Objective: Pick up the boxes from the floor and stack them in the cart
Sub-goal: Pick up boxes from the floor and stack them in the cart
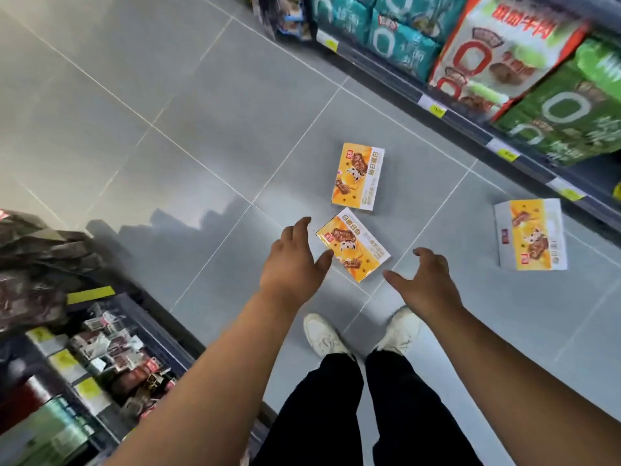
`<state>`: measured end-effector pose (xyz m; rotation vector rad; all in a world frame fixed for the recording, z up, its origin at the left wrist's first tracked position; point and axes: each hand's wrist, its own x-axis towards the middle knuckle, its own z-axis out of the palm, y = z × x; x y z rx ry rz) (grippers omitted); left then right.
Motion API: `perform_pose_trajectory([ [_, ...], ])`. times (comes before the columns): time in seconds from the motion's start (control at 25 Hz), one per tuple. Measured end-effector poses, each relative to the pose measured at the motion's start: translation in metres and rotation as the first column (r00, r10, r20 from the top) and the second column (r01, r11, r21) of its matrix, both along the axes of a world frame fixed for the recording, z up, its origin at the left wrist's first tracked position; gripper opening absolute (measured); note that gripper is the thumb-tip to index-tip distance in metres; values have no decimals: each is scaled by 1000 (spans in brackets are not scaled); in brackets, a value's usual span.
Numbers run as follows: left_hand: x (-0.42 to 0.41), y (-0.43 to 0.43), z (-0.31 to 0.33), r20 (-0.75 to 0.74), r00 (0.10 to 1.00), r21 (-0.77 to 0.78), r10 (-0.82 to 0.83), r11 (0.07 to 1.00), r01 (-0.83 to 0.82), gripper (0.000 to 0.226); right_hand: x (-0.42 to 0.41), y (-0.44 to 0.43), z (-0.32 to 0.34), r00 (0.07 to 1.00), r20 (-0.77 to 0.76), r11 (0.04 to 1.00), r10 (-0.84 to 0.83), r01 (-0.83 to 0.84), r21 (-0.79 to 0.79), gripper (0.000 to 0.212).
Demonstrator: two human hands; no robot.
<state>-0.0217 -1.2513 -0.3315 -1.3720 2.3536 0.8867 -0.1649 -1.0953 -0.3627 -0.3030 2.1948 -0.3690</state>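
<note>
Stretching across the view, the grey tiled floor (168,129) runs between stocked shop shelves (504,79), and three yellow-and-white cardboard boxes lie flat on it: one by the right shelf (531,234), one farther out (357,178), one closest in (353,248). No cart shows. Left hand (295,260) and right hand (426,280) hang spread wide and empty either side of that closest box. Best to bring both palms onto its opposite ends together, squeeze evenly and lift it level, so it stacks squarely.

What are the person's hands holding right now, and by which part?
Nothing: the left hand and right hand are open, either side of the nearest yellow box.
</note>
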Motion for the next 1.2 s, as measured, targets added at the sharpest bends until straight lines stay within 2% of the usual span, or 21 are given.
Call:
perform_pose_trajectory([
  [0.2, -22, -12, -139, 43, 998, 94, 49, 994, -53, 71, -9, -21, -128, 997, 40, 997, -72, 72, -1, 77],
  [0.44, -47, -18, -305, 47, 996, 130, 69, 989, -75, 69, -17, -17, -302, 993, 48, 991, -107, 103, 80, 98],
  [0.56, -52, -29, -379, 132, 986, 142, 104, 982, -123, 83, -23, -15, -374, 987, 67, 981, -146, 136, 136, 102],
  [0.68, -56, -42, -441, 193, 957, 169, 217, 953, -250, 102, -26, -23, -435, 967, 98, 961, -237, 218, 170, 103],
  [0.76, -62, -52, -473, 205, 933, 216, 295, 916, -337, 106, -28, -29, -467, 945, 128, 947, -300, 280, 155, 105],
  [0.84, -68, -59, -494, 240, 931, 250, 277, 909, -335, 97, -31, -33, -485, 918, 164, 931, -362, 346, 117, 102],
  [0.96, -71, -61, -502, 277, 931, 228, 236, 925, -302, 80, -26, -30, -495, 883, 198, 904, -425, 423, 58, 77],
  [1.2, -79, -48, -425, 222, 965, 199, 140, 962, -186, 78, -8, -5, -421, 814, 214, 839, -540, 540, 61, 57],
])
